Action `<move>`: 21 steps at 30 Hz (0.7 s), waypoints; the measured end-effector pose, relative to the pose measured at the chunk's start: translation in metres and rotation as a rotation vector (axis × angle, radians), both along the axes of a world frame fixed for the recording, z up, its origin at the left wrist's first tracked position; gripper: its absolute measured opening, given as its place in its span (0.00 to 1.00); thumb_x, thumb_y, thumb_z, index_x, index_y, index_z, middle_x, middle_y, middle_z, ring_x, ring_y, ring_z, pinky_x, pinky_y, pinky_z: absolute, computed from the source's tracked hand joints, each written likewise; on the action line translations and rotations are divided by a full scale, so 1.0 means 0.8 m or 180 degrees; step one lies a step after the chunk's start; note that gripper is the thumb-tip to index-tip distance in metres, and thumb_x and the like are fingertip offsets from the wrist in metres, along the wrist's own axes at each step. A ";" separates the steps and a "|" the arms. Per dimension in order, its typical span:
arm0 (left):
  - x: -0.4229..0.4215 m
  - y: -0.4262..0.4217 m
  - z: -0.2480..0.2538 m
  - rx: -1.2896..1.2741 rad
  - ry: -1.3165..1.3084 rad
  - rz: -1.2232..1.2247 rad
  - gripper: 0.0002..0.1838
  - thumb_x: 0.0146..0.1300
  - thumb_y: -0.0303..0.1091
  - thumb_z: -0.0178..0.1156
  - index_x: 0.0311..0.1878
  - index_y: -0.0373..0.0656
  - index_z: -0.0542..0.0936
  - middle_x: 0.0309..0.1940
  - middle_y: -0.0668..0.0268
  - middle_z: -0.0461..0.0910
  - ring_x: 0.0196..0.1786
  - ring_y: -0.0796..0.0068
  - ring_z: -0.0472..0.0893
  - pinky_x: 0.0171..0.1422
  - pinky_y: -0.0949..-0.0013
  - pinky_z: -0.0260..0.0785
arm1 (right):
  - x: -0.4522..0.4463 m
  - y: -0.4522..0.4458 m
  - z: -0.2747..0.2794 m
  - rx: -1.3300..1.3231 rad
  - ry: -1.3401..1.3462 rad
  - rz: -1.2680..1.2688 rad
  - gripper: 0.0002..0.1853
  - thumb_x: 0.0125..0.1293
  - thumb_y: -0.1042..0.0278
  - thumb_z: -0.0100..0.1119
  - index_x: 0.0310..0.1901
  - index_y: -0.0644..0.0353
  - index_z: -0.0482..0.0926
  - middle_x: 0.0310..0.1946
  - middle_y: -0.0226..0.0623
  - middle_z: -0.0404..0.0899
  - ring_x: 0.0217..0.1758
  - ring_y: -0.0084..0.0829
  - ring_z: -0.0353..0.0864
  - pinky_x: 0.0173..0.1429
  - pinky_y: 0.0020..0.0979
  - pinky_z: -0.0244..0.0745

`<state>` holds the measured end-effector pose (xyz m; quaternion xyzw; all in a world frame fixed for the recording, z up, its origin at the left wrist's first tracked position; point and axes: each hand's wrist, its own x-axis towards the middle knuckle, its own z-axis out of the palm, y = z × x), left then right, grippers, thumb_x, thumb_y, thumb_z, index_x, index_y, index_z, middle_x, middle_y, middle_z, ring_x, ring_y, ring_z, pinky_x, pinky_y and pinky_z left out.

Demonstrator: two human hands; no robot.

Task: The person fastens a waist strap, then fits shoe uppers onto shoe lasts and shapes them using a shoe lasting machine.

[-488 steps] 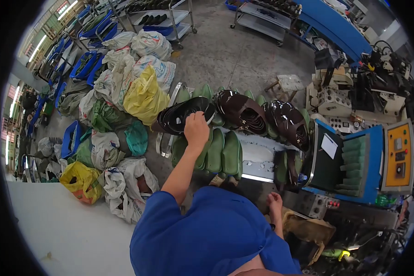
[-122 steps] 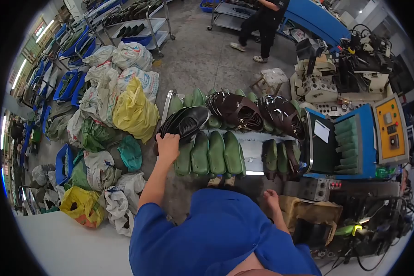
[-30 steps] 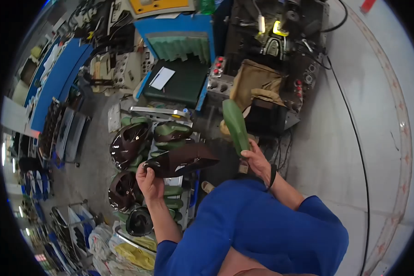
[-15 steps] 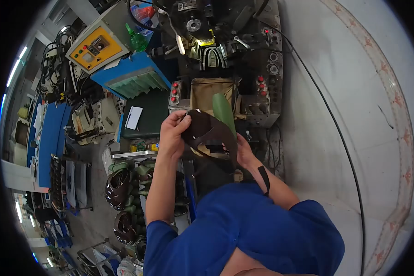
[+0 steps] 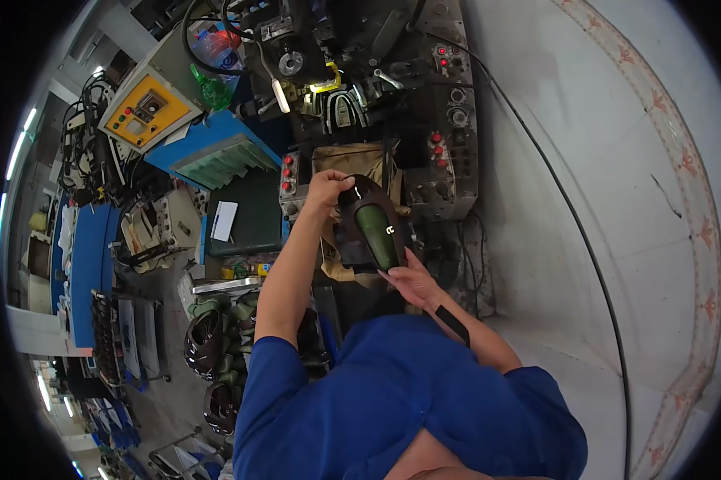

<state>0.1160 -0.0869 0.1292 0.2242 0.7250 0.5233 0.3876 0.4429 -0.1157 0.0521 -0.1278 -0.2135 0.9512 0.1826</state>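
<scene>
A dark brown shoe upper (image 5: 364,192) is in front of me, with a green shoe last (image 5: 373,232) showing through its opening. A small light mark is on the green surface. My left hand (image 5: 328,190) pinches the upper's far, toe-side end between thumb and fingers. At the near end, my right hand (image 5: 412,282) grips the last and upper around the heel; part of its fingers is hidden underneath.
A machine with a lit metal mould (image 5: 343,110) stands ahead, with red buttons (image 5: 436,150) beside it. Below it hangs a brown cloth-lined bin (image 5: 336,158). A rack at left holds several shoe uppers (image 5: 204,342). A black cable (image 5: 568,192) crosses the floor.
The upper and last have turned so the opening faces me, and the green last now shows inside it. Both hands have shifted with them, and the view has moved slightly.
</scene>
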 end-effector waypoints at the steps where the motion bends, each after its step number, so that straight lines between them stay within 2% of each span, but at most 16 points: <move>1: -0.006 0.006 -0.006 0.0064 0.0065 -0.0096 0.07 0.66 0.28 0.78 0.42 0.39 0.88 0.34 0.70 0.87 0.35 0.78 0.81 0.44 0.70 0.73 | 0.002 0.002 0.007 0.0016 0.0000 -0.0019 0.35 0.76 0.75 0.67 0.81 0.52 0.64 0.76 0.36 0.74 0.80 0.36 0.72 0.91 0.51 0.55; 3: -0.019 0.016 -0.019 0.0100 0.0111 -0.0180 0.07 0.66 0.29 0.78 0.42 0.40 0.88 0.33 0.71 0.87 0.34 0.78 0.81 0.42 0.70 0.72 | 0.005 0.005 0.019 0.0243 -0.0506 -0.0029 0.30 0.79 0.67 0.67 0.77 0.51 0.68 0.72 0.32 0.77 0.76 0.33 0.75 0.87 0.46 0.62; 4: -0.018 0.019 -0.014 0.0111 0.0155 -0.0249 0.08 0.66 0.31 0.78 0.41 0.41 0.88 0.33 0.71 0.86 0.34 0.78 0.80 0.41 0.70 0.72 | 0.004 0.008 0.011 0.0246 -0.0521 -0.0047 0.30 0.79 0.67 0.67 0.77 0.51 0.68 0.72 0.32 0.77 0.76 0.33 0.75 0.87 0.46 0.62; 6: -0.020 0.023 -0.007 -0.0119 0.0163 -0.0229 0.08 0.66 0.32 0.78 0.41 0.41 0.88 0.33 0.72 0.86 0.33 0.79 0.79 0.41 0.70 0.71 | 0.003 0.010 -0.008 -0.0274 -0.0183 -0.0019 0.21 0.81 0.57 0.65 0.70 0.49 0.75 0.65 0.29 0.81 0.68 0.30 0.80 0.74 0.40 0.74; 7: -0.017 0.024 0.000 -0.0358 0.0184 -0.0197 0.09 0.67 0.34 0.78 0.41 0.42 0.88 0.33 0.72 0.86 0.32 0.79 0.79 0.40 0.70 0.70 | 0.002 0.013 -0.013 -0.0308 -0.0223 -0.0042 0.21 0.81 0.57 0.65 0.70 0.49 0.75 0.65 0.29 0.81 0.68 0.30 0.80 0.74 0.40 0.74; 9: -0.021 0.023 -0.004 -0.0217 0.0078 -0.0290 0.09 0.67 0.35 0.78 0.42 0.43 0.87 0.33 0.73 0.86 0.34 0.79 0.79 0.41 0.70 0.71 | 0.002 0.019 -0.024 -0.0830 -0.0101 0.0048 0.16 0.83 0.47 0.61 0.61 0.47 0.81 0.58 0.27 0.84 0.61 0.29 0.81 0.61 0.36 0.75; 10: -0.027 0.025 -0.014 -0.0116 -0.0002 -0.0327 0.08 0.68 0.34 0.77 0.42 0.43 0.87 0.34 0.73 0.86 0.34 0.79 0.79 0.41 0.70 0.71 | -0.002 0.016 -0.002 -0.0795 -0.0399 -0.0101 0.16 0.84 0.45 0.59 0.55 0.47 0.84 0.53 0.27 0.87 0.54 0.27 0.83 0.53 0.35 0.74; 12: -0.040 0.029 -0.038 -0.0072 -0.0143 -0.0306 0.07 0.69 0.32 0.76 0.42 0.41 0.87 0.35 0.72 0.86 0.37 0.78 0.80 0.45 0.69 0.73 | -0.005 0.016 -0.007 -0.0698 -0.0501 -0.0198 0.15 0.84 0.46 0.59 0.54 0.47 0.84 0.51 0.27 0.88 0.52 0.25 0.84 0.51 0.33 0.74; 16: -0.037 0.026 -0.026 -0.0170 -0.0144 -0.0265 0.07 0.69 0.31 0.76 0.43 0.40 0.87 0.35 0.71 0.86 0.40 0.78 0.80 0.49 0.69 0.73 | -0.009 0.013 -0.015 -0.0505 -0.0642 -0.0387 0.15 0.82 0.46 0.62 0.53 0.48 0.85 0.46 0.25 0.90 0.46 0.21 0.86 0.43 0.28 0.71; 21: -0.038 0.027 -0.027 -0.0177 -0.0113 -0.0294 0.07 0.69 0.31 0.76 0.42 0.39 0.87 0.36 0.71 0.86 0.40 0.77 0.80 0.51 0.69 0.72 | -0.006 0.015 -0.022 -0.0451 -0.0738 -0.0334 0.15 0.82 0.46 0.63 0.53 0.47 0.85 0.45 0.24 0.90 0.44 0.20 0.86 0.41 0.28 0.71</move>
